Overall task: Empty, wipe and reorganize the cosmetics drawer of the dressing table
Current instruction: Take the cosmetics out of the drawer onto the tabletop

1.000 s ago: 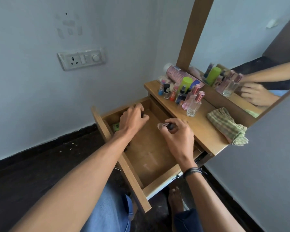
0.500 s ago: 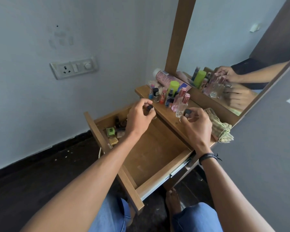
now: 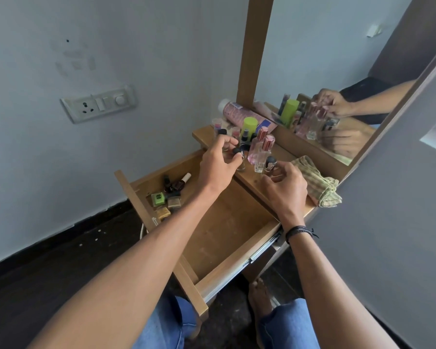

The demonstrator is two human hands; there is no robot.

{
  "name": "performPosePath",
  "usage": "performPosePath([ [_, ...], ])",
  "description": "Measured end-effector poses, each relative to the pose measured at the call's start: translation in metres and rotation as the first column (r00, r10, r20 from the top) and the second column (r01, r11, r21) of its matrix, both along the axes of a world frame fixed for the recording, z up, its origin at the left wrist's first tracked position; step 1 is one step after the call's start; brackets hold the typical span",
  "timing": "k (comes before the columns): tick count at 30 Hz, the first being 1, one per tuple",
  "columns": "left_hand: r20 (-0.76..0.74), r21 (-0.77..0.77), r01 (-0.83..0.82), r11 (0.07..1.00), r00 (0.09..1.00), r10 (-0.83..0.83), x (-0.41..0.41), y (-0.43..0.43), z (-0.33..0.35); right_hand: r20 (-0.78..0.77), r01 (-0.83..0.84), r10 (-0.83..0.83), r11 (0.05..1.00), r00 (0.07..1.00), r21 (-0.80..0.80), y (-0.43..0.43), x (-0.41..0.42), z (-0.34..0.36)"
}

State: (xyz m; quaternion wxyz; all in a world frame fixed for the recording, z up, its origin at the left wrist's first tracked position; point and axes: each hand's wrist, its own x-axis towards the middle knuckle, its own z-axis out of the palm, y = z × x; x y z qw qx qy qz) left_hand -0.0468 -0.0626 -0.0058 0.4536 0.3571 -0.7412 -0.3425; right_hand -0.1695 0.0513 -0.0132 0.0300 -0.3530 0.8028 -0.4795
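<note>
The wooden drawer of the dressing table is pulled out. Its bottom is mostly bare, with several nail polish bottles in the back left corner. My left hand pinches the black cap of a small bottle that stands at the table top's front edge. My right hand hovers with loosely curled fingers just behind another small black-capped bottle standing on the top, not gripping it. A folded green checked cloth lies to the right of that hand.
Two pink perfume bottles, a lime-capped bottle, a lying pink tube and other small cosmetics crowd the table top's back left. The mirror rises behind them. A wall socket is at left. My knees and a bare foot are under the drawer.
Both hands rose from the drawer to the table top, each carrying a small bottle. The bottles now stand on the top, and my right hand has let go of its bottle.
</note>
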Motion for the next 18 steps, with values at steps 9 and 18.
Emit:
performPosePath([
  [9,0.073,0.024,0.105,0.994,0.992,-0.107,-0.011,0.002,0.005,-0.015,-0.005,0.005,1.0,1.0,0.021,-0.001,-0.001,-0.002],
  [18,0.122,0.048,0.096,0.994,0.987,-0.101,-0.016,0.006,-0.009,-0.036,-0.01,0.01,1.0,0.999,0.017,-0.003,-0.003,-0.005],
])
